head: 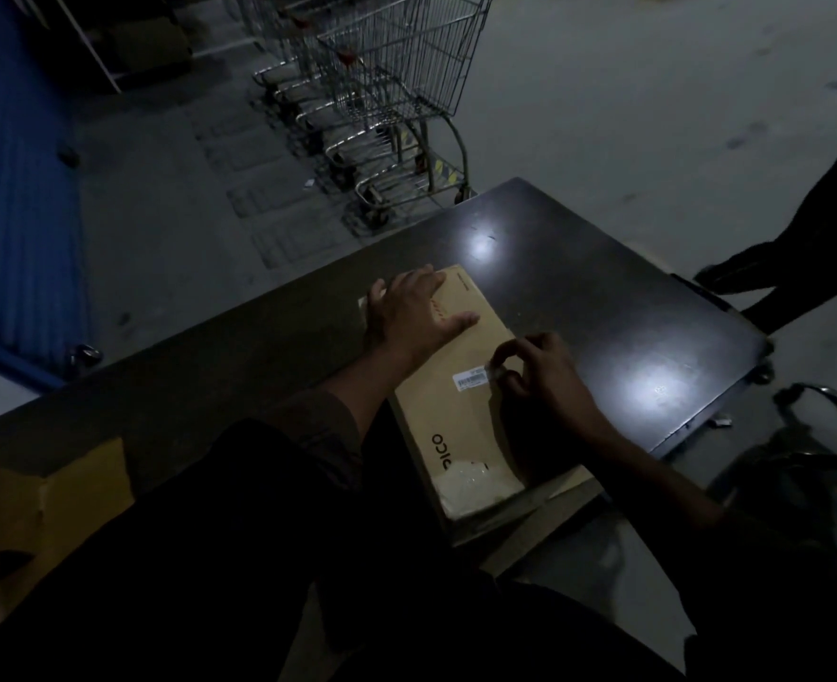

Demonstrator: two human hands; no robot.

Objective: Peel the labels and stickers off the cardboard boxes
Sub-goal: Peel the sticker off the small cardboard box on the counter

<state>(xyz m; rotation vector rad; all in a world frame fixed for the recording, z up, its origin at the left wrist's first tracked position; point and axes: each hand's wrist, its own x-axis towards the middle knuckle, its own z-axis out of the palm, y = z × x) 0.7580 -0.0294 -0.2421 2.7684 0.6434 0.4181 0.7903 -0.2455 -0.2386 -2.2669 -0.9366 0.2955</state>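
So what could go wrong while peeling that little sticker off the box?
The barcode label is small and the right hand pinches only its end, so it might tear and leave bits stuck. The cardboard box hangs over the near edge of the dark table; only the flat left hand steadies it, so a hard tug might shift it. The dim light makes leftover scraps easy to miss.

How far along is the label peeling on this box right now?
Nothing looks peeled off yet. In hand: the left hand lies flat on the cardboard box while the right hand pinches the end of the barcode label, most of it stuck down. Left: that label and the pale sticker at the near end.
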